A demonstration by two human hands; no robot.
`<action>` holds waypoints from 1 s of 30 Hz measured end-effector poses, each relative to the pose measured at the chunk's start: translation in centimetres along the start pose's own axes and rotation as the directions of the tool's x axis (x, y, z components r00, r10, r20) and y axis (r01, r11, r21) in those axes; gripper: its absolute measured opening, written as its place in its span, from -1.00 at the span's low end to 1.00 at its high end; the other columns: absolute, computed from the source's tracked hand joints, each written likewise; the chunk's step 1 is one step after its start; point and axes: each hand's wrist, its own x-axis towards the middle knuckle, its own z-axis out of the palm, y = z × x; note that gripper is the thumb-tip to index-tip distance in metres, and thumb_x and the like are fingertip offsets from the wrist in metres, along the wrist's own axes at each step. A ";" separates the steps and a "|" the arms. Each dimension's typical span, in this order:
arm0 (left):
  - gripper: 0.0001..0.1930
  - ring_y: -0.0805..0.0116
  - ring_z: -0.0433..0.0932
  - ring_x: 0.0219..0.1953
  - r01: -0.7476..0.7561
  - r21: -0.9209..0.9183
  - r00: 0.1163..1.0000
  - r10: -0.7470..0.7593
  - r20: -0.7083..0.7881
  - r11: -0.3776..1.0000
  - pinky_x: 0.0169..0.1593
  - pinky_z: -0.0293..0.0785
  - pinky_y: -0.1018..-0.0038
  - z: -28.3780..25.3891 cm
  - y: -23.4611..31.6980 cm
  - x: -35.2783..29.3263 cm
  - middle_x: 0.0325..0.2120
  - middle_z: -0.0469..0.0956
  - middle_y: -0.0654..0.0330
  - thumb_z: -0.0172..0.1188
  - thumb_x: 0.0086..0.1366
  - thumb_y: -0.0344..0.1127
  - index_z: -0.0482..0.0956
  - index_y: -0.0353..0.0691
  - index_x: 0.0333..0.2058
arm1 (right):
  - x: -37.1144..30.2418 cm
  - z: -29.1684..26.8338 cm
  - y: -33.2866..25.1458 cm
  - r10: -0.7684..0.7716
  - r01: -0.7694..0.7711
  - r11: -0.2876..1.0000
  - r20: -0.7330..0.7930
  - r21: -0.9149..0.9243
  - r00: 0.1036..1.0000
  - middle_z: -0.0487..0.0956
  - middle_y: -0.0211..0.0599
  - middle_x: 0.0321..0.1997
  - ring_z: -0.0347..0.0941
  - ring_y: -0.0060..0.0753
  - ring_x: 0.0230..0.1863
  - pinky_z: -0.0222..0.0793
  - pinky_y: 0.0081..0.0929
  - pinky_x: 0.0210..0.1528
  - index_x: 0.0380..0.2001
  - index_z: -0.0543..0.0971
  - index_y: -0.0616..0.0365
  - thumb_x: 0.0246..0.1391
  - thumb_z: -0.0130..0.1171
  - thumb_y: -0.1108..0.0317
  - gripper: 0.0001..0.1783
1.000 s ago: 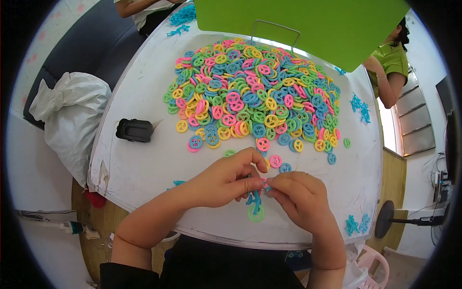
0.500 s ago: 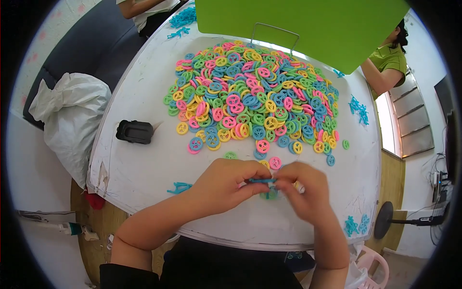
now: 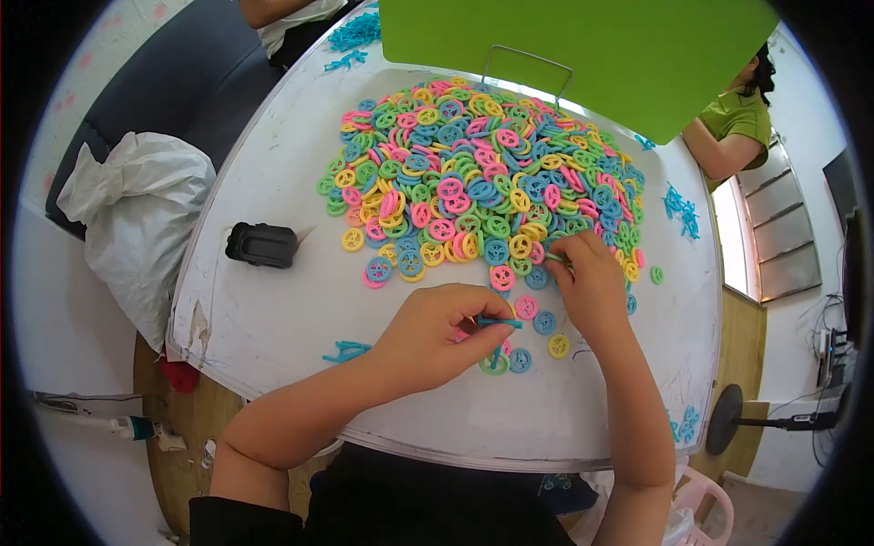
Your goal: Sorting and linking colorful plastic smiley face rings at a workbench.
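My left hand [image 3: 432, 337] pinches a blue plastic piece with thin rods [image 3: 499, 323] between thumb and fingers. Below that piece is a green wheel [image 3: 494, 366]; whether the two are joined I cannot tell. At the front right edge of a heap of small plastic wheels [image 3: 455, 173], my right hand [image 3: 590, 284] has its thumb and fingers closed on a green wheel [image 3: 553, 258]. Loose on the table between my hands lie a pink wheel [image 3: 527, 308], a yellow wheel [image 3: 558, 346] and blue ones. More blue rod pieces [image 3: 347, 351] lie beside my left wrist.
A black plastic tray [image 3: 261, 246] sits on the white table [image 3: 273, 318] at left. Across the far side stands a green board [image 3: 574, 55] with a wire handle. Blue pieces [image 3: 681, 212] lie at the right. Two other people sit beyond the table; a white sack [image 3: 141, 218] stands left.
My right hand has left the blue piece and moved away to the edge of the heap, where it grips a green wheel. My left hand still holds the blue piece.
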 end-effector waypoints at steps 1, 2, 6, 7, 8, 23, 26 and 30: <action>-0.83 0.44 0.64 -0.24 0.002 -0.002 1.000 -0.002 -0.001 1.000 -0.18 0.55 0.51 0.0 -0.2 0.0 -0.29 0.67 0.18 0.33 0.29 -0.44 0.66 -0.29 -0.15 | -0.4 -0.2 0.1 0.024 -0.025 0.999 0.029 0.035 0.999 0.58 -0.26 -0.25 0.57 -0.22 -0.27 0.48 -0.33 -0.27 -0.24 0.60 0.19 0.07 0.36 0.44 -0.81; -0.82 0.46 0.63 -0.25 0.007 -0.030 1.000 -0.008 -0.013 1.000 -0.18 0.55 0.52 0.0 -0.4 0.0 -0.26 0.67 0.20 0.33 0.30 -0.43 0.66 -0.29 -0.14 | -0.8 -0.6 0.1 0.047 -0.051 0.996 0.058 0.070 0.997 0.59 -0.29 -0.27 0.58 -0.30 -0.28 0.48 -0.39 -0.30 -0.26 0.58 0.20 0.10 0.35 0.46 -0.84; -0.81 0.56 0.61 -0.23 0.204 -0.222 0.979 -0.199 0.046 0.953 -0.18 0.54 0.57 0.1 0.3 0.0 -0.23 0.66 0.25 0.32 0.33 -0.44 0.65 -0.32 -0.11 | -3.5 -3.7 -1.7 0.367 -0.474 0.732 0.302 0.489 0.880 0.64 -0.31 -0.28 0.61 -0.44 -0.28 0.54 -0.48 -0.31 -0.14 0.60 0.22 0.17 0.32 0.46 -0.80; -0.81 0.56 0.61 -0.23 0.205 -0.223 0.979 -0.200 0.044 0.953 -0.18 0.54 0.57 0.2 0.0 0.0 -0.23 0.66 0.25 0.32 0.33 -0.44 0.65 -0.32 -0.11 | -4.1 -4.4 -2.7 0.328 -0.528 0.461 0.417 0.713 0.848 0.67 -0.27 -0.26 0.63 -0.45 -0.27 0.58 -0.49 -0.28 -0.06 0.59 0.24 0.19 0.31 0.46 -0.74; -0.82 0.57 0.60 -0.21 0.209 -0.280 0.978 -0.201 0.056 0.937 -0.17 0.53 0.58 0.3 -0.4 -0.2 -0.22 0.65 0.26 0.31 0.35 -0.44 0.65 -0.33 -0.10 | -4.7 -4.6 -3.5 0.247 -0.549 0.124 0.510 0.826 0.824 0.69 -0.24 -0.24 0.65 -0.45 -0.26 0.62 -0.49 -0.25 0.01 0.58 0.26 0.20 0.31 0.45 -0.68; -0.84 0.60 0.56 -0.19 0.157 -0.497 0.988 -0.135 0.081 0.853 -0.15 0.48 0.60 2.1 -1.4 -0.8 -0.20 0.65 0.26 0.26 0.40 -0.47 0.65 -0.33 -0.07 | -7.1 -1.3 -5.4 0.243 -0.427 -0.195 0.466 0.883 0.851 0.63 -0.14 0.00 0.60 -0.35 -0.09 0.56 -0.34 0.01 -0.17 0.55 0.24 0.32 0.21 0.35 -0.83; -0.84 0.59 0.56 -0.19 0.152 -0.502 0.988 -0.140 0.061 0.852 -0.15 0.48 0.60 2.0 -1.0 -0.7 -0.20 0.65 0.25 0.26 0.39 -0.48 0.65 -0.32 -0.08 | -6.9 -1.5 -5.7 0.236 -0.375 -0.165 0.405 0.912 0.883 0.63 -0.15 -0.01 0.58 -0.39 -0.12 0.52 -0.39 -0.03 -0.21 0.53 0.21 0.33 0.20 0.35 -0.86; -0.84 0.60 0.55 -0.20 0.148 -0.492 0.989 -0.142 0.050 0.858 -0.18 0.49 0.58 2.2 -1.3 -1.0 -0.21 0.65 0.25 0.27 0.39 -0.48 0.65 -0.33 -0.08 | -7.0 -1.5 -5.8 0.209 -0.378 -0.295 0.446 0.877 0.871 0.65 -0.20 -0.08 0.57 -0.42 -0.05 0.47 -0.38 0.10 -0.12 0.57 0.27 0.33 0.20 0.40 -0.83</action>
